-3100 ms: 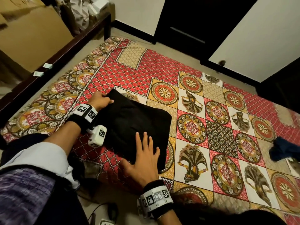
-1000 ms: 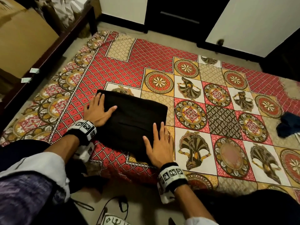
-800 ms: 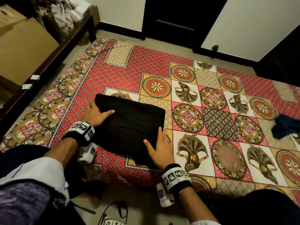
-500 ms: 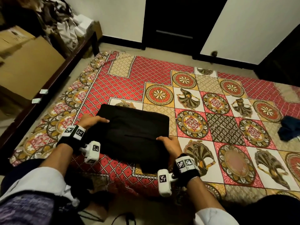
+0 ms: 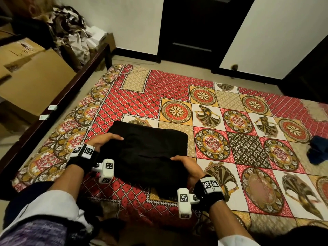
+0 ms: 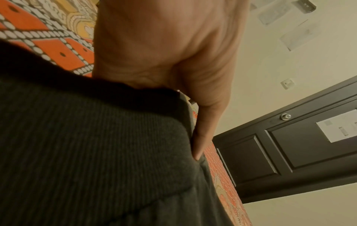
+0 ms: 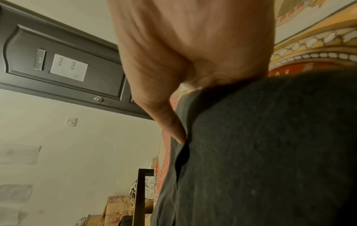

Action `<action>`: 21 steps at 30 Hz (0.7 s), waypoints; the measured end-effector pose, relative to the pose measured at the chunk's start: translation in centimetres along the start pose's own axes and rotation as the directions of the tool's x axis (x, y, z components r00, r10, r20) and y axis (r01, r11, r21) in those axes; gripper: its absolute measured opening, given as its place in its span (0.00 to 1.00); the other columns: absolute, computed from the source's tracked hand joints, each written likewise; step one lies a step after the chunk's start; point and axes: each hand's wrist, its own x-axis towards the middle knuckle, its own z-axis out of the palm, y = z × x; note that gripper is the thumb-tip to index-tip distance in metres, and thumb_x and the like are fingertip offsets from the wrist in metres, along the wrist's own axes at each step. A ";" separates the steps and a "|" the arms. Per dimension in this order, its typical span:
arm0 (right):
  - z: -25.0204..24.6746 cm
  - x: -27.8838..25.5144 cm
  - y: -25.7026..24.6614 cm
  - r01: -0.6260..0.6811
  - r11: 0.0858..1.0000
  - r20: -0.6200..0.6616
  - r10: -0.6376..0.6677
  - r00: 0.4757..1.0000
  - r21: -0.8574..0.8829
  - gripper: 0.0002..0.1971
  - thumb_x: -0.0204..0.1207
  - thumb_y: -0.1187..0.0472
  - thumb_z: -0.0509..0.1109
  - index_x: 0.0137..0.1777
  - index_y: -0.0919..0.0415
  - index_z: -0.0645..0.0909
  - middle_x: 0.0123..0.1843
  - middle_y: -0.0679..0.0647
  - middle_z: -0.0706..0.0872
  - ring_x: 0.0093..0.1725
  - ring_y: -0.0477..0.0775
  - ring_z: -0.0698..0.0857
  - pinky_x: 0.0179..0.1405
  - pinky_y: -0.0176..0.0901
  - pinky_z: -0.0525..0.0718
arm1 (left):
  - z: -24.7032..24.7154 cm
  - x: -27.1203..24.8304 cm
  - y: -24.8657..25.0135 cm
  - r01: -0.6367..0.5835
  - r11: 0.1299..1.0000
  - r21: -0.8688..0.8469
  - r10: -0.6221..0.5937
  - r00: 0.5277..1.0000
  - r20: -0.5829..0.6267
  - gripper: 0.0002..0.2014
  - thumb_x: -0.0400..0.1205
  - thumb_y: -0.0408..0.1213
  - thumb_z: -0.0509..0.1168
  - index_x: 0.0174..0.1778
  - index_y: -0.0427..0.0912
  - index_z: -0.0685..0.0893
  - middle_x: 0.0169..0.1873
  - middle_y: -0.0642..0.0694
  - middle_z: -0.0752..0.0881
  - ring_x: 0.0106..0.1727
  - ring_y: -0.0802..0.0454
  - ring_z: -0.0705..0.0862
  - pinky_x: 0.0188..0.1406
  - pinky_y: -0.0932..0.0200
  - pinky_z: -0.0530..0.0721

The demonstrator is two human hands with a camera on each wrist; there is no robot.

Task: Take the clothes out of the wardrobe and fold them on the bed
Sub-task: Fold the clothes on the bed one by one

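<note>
Both hands, flat on top a second ago, now clamp the folded black ribbed garment (image 5: 147, 155) at the patterned bedspread's (image 5: 177, 89) near edge — left hand (image 5: 103, 142) and right hand (image 5: 189, 166), fingers seemingly tucked beneath, ready to lift.

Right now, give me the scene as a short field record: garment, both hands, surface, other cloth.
garment: black folded garment, lying near the bed's front edge
left hand: left hand grips the garment's left edge, thumb on top
right hand: right hand grips its right edge, thumb on top, other fingers hidden under the cloth
surface: patterned bedspread, red and gold
other cloth: dark blue cloth at the bed's right side, unfolded
</note>
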 end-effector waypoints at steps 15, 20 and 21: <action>0.2 -0.3 0.2 -0.001 0.999 -0.074 0.004 0.997 0.033 0.18 0.69 0.64 0.82 0.59 0.69 0.89 0.51 0.64 0.94 0.52 0.62 0.94 0.48 0.50 0.91 | 1.0 -0.2 0.0 -0.021 1.000 0.003 0.021 1.000 0.014 0.16 0.79 0.38 0.74 0.58 0.32 0.88 0.45 0.35 0.87 0.41 0.39 0.86 0.38 0.54 0.82; 0.4 -0.1 0.6 0.054 0.998 -0.121 -0.051 0.991 0.026 0.17 0.70 0.64 0.81 0.59 0.67 0.88 0.52 0.63 0.94 0.52 0.61 0.93 0.46 0.47 0.88 | 0.8 -0.9 0.1 0.016 0.999 -0.027 -0.015 0.999 0.044 0.25 0.72 0.41 0.80 0.60 0.29 0.88 0.49 0.31 0.88 0.44 0.35 0.87 0.38 0.52 0.85; 0.5 -0.2 0.6 0.076 0.997 -0.129 -0.071 0.989 0.032 0.16 0.70 0.65 0.80 0.58 0.66 0.88 0.53 0.63 0.94 0.53 0.61 0.92 0.48 0.48 0.88 | 0.6 -0.9 0.0 0.024 0.999 -0.027 -0.023 0.999 0.047 0.29 0.69 0.42 0.82 0.62 0.27 0.87 0.53 0.29 0.88 0.48 0.33 0.86 0.41 0.50 0.85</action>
